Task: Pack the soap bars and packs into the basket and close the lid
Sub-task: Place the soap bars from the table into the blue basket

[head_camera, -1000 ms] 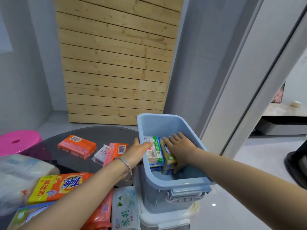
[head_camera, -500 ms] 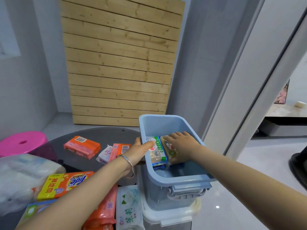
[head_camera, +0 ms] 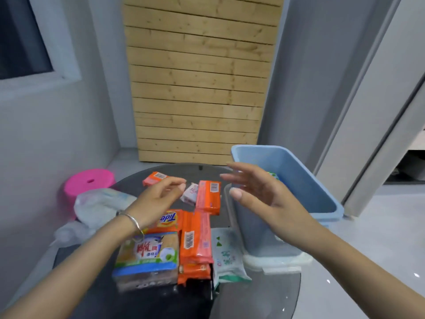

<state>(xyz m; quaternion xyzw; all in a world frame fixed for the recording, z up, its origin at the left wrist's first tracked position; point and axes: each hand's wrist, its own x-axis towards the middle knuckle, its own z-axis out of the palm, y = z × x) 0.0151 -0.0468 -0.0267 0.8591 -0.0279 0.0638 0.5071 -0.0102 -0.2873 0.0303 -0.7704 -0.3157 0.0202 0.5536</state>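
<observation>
The blue basket [head_camera: 326,199] stands at the table's right side on its white lid [head_camera: 276,263], with a green-topped pack [head_camera: 273,175] just showing inside. My right hand [head_camera: 257,194] hovers open in front of the basket's left wall, holding nothing. My left hand [head_camera: 158,199] floats open above the soap packs, fingers loosely curled. Below it lie a yellow Tide pack [head_camera: 169,221], a green-and-blue soap multipack [head_camera: 149,256], long orange packs [head_camera: 195,238] and a white-green pack [head_camera: 226,254]. Farther back are an orange bar [head_camera: 208,199], a small white bar [head_camera: 190,193] and another orange bar [head_camera: 155,178].
The dark round glass table [head_camera: 253,300] carries everything. A crumpled plastic bag [head_camera: 101,203] lies at its left edge, and a pink stool [head_camera: 89,181] stands behind that. A wooden slat panel [head_camera: 197,88] leans on the wall beyond.
Both hands have left the basket and the packs inside it, and moved left over the table. The view has swung left and down.
</observation>
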